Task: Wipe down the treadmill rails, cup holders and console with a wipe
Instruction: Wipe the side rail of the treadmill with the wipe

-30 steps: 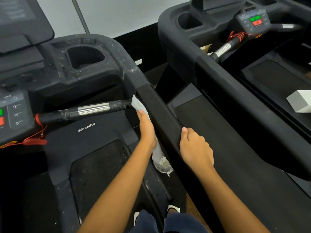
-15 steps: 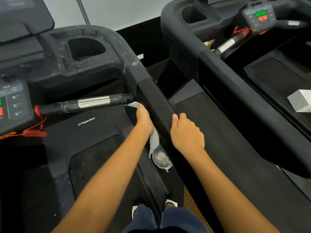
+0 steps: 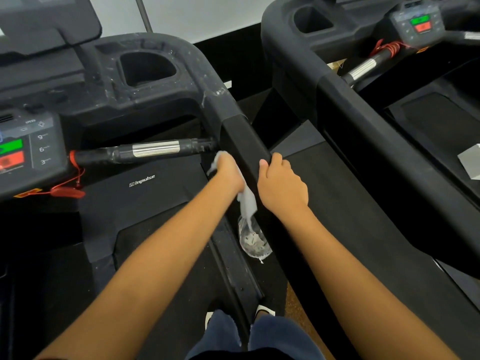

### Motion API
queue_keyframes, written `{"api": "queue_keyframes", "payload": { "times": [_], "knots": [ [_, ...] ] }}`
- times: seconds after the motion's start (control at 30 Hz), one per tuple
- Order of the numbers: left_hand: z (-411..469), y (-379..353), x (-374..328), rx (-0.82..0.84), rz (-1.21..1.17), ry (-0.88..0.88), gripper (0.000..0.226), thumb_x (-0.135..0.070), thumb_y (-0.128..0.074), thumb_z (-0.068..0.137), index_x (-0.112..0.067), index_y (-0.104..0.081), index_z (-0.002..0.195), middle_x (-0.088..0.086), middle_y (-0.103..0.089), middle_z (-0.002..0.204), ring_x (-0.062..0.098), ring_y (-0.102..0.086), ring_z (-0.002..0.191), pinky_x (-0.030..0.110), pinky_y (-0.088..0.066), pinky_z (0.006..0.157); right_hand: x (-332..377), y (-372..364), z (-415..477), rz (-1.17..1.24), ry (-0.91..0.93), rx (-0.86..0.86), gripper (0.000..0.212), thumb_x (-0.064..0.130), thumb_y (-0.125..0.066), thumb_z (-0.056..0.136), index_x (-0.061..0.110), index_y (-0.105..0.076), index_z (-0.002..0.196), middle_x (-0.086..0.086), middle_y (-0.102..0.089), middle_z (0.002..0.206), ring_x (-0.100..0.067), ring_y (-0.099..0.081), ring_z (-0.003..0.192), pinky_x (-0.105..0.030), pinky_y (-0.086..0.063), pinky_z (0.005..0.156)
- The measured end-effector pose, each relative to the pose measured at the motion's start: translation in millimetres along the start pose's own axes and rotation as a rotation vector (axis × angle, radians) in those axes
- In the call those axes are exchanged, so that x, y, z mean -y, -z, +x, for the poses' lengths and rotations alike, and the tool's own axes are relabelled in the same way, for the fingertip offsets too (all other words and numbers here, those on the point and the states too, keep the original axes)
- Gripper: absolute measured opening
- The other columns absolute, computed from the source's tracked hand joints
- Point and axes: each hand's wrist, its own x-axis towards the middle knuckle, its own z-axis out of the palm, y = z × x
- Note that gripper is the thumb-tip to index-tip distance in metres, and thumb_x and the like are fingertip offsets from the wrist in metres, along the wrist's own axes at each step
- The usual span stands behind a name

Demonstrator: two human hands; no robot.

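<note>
The wipe (image 3: 248,201) is being gripped, bunched, in the curled left hand (image 3: 228,172) and pressed against the inner side of the rail (image 3: 244,136), its tail hanging. Soft and limp, it is likely best held wadded. The rail is being clasped by the right hand (image 3: 280,185).

A white wipe (image 3: 247,201) is gripped in the left hand (image 3: 228,174) and held against the inner side of the black rail (image 3: 242,139), its loose end hanging below. The rail is grasped from its outer side by the right hand (image 3: 281,187). A dusty cup holder (image 3: 148,68) is seen further up, and a console (image 3: 23,149) at the left.
</note>
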Motion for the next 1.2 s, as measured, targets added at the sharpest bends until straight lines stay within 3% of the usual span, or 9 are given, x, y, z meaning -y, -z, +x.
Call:
{"api": "queue_keyframes", "payload": {
  "times": [0.1, 0.2, 0.33, 0.47, 0.6, 0.7, 0.87, 0.97, 1.2],
  "knots": [
    [4.0, -5.9, -9.3, -0.003, -0.035, -0.106, 0.050, -0.033, -0.023, 0.102, -0.008, -0.043, 0.141, 0.013, -0.046, 0.144, 0.026, -0.052, 0.123, 0.038, -0.043, 0.100, 7.8, -3.2, 18.4, 0.016, 0.039, 0.013, 0.043, 0.042, -0.022, 0.104, 0.007, -0.042, 0.119, -0.012, -0.055, 0.116, -0.033, -0.059, 0.088, -0.036, -0.035, 0.064],
    [-10.9, -1.1, 33.8, -0.010, -0.118, -0.023, 0.051, -0.047, -0.029, 0.101, -0.012, -0.064, 0.111, 0.010, -0.068, 0.106, 0.022, -0.064, 0.085, 0.031, -0.053, 0.074, 9.6, -4.4, 29.3, 0.055, 0.044, 0.035, 0.045, 0.043, -0.021, 0.104, 0.006, -0.042, 0.117, -0.013, -0.059, 0.111, -0.033, -0.058, 0.088, -0.037, -0.035, 0.065],
    [-49.7, 9.9, 109.1, 0.049, -0.157, 0.151, 0.053, -0.051, -0.034, 0.098, -0.012, -0.065, 0.115, 0.008, -0.067, 0.111, 0.029, -0.064, 0.105, 0.041, -0.050, 0.096, 9.1, -3.8, 29.4, 0.060, 0.031, 0.025, 0.045, 0.043, -0.020, 0.104, 0.006, -0.043, 0.118, -0.012, -0.060, 0.105, -0.026, -0.048, 0.076, -0.035, -0.033, 0.063],
    [-38.7, 4.4, 83.1, 0.043, -0.177, 0.161, 0.034, -0.041, -0.035, 0.093, -0.017, -0.057, 0.083, 0.005, -0.067, 0.079, 0.027, -0.063, 0.091, 0.033, -0.049, 0.074, 9.0, -3.2, 28.7, 0.044, 0.044, 0.016, 0.044, 0.043, -0.020, 0.104, 0.006, -0.043, 0.116, -0.012, -0.060, 0.106, -0.030, -0.054, 0.081, -0.036, -0.035, 0.063],
    [-24.5, -0.9, 26.5, -0.008, -0.072, 0.031, 0.034, -0.029, -0.040, 0.094, -0.010, -0.059, 0.074, 0.007, -0.064, 0.076, 0.021, -0.059, 0.068, 0.028, -0.048, 0.063, 9.1, -3.0, 28.7, 0.058, 0.040, 0.013, 0.043, 0.043, -0.021, 0.103, 0.007, -0.043, 0.114, -0.011, -0.060, 0.105, -0.030, -0.057, 0.083, -0.037, -0.036, 0.063],
    [-13.7, -4.8, 9.4, 0.027, -0.038, -0.116, 0.039, -0.033, -0.032, 0.097, -0.010, -0.063, 0.101, 0.004, -0.068, 0.098, 0.020, -0.064, 0.087, 0.034, -0.053, 0.078, 9.6, -2.7, 29.1, 0.070, 0.027, 0.026, 0.044, 0.044, -0.021, 0.103, 0.008, -0.043, 0.115, -0.011, -0.060, 0.105, -0.030, -0.057, 0.085, -0.037, -0.036, 0.065],
    [-0.9, 13.9, 90.6, 0.089, 0.088, -0.300, 0.084, -0.087, -0.038, 0.074, -0.041, -0.036, 0.144, -0.011, -0.043, 0.148, 0.010, -0.044, 0.133, 0.037, -0.033, 0.111, 9.6, -1.8, 29.4, 0.089, 0.012, 0.039, 0.043, 0.044, -0.021, 0.103, 0.009, -0.044, 0.117, -0.009, -0.061, 0.108, -0.029, -0.058, 0.086, -0.036, -0.035, 0.065],
    [-43.4, 10.6, 117.6, 0.155, 0.056, -0.418, 0.059, -0.053, -0.028, 0.099, -0.040, -0.008, 0.152, -0.021, -0.018, 0.156, -0.005, -0.027, 0.138, 0.018, -0.027, 0.109, 9.6, -1.3, 29.5, 0.103, 0.006, 0.043, 0.044, 0.043, -0.022, 0.103, 0.009, -0.044, 0.120, -0.009, -0.061, 0.110, -0.030, -0.060, 0.091, -0.036, -0.036, 0.067],
    [-0.1, 5.0, 58.4, 0.123, 0.415, -0.932, 0.055, -0.028, -0.027, 0.106, -0.027, 0.006, 0.150, -0.017, 0.011, 0.157, -0.001, 0.011, 0.145, 0.027, 0.005, 0.120, 9.6, 4.0, 30.7, 0.191, -0.040, 0.097, 0.041, 0.042, -0.022, 0.103, 0.015, -0.042, 0.126, -0.007, -0.059, 0.119, -0.028, -0.057, 0.098, -0.037, -0.035, 0.073]
  ]
}}
